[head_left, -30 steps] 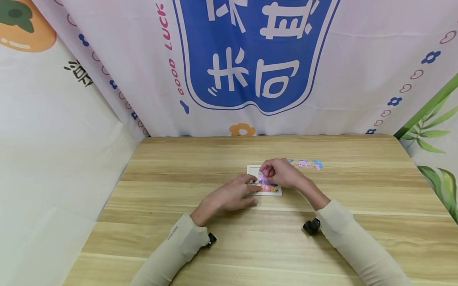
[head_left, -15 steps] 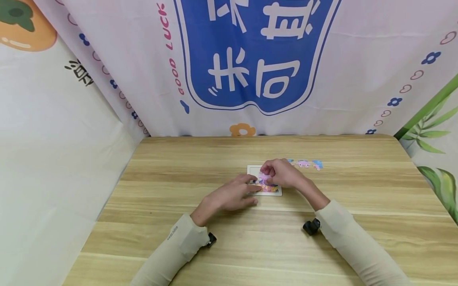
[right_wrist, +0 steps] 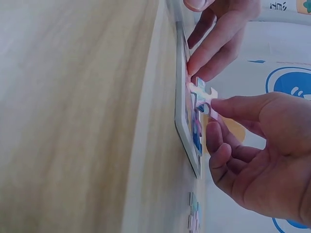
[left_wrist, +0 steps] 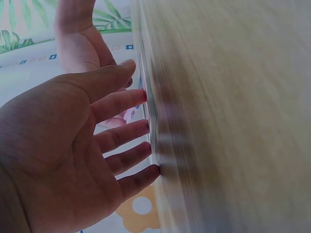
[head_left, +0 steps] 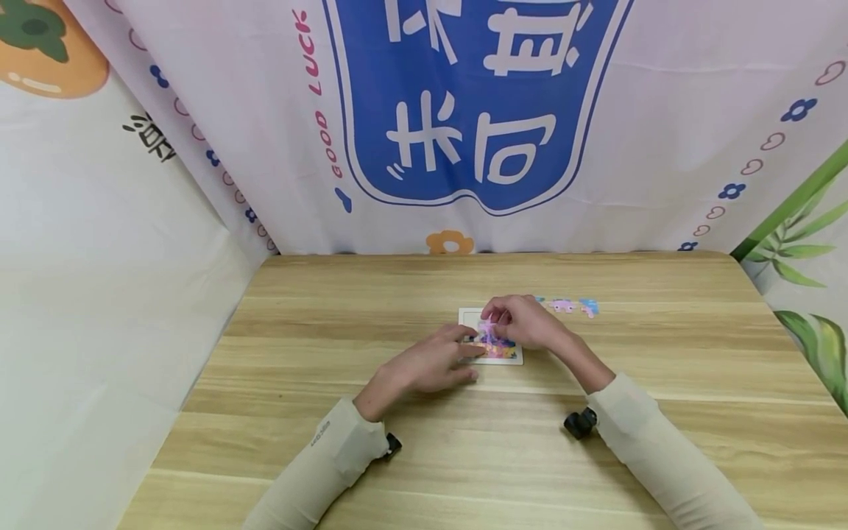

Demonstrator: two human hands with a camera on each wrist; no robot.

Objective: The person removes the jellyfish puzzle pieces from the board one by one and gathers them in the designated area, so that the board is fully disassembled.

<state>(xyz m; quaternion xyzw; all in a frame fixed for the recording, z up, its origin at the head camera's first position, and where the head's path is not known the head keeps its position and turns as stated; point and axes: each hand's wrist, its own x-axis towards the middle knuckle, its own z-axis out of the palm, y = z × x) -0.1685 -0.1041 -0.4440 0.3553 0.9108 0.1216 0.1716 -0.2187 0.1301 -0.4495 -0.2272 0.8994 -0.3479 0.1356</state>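
A pink puzzle piece (right_wrist: pixel 208 96) stands tilted over the joined pieces in the near part of a white puzzle tray (head_left: pixel 469 316); whether it touches them is hard to tell. The right hand (head_left: pixel 526 322) pinches it between thumb and fingers. From the left, the left hand (head_left: pixel 433 362) rests fingertips on the tray, its fingers spread and fairly straight. Beyond the right hand, loose pieces (head_left: pixel 562 305) lie in a row on the far right of the wood-grain table (head_left: pixel 464 449). A printed cloth (head_left: pixel 662 147) hangs behind the far edge.
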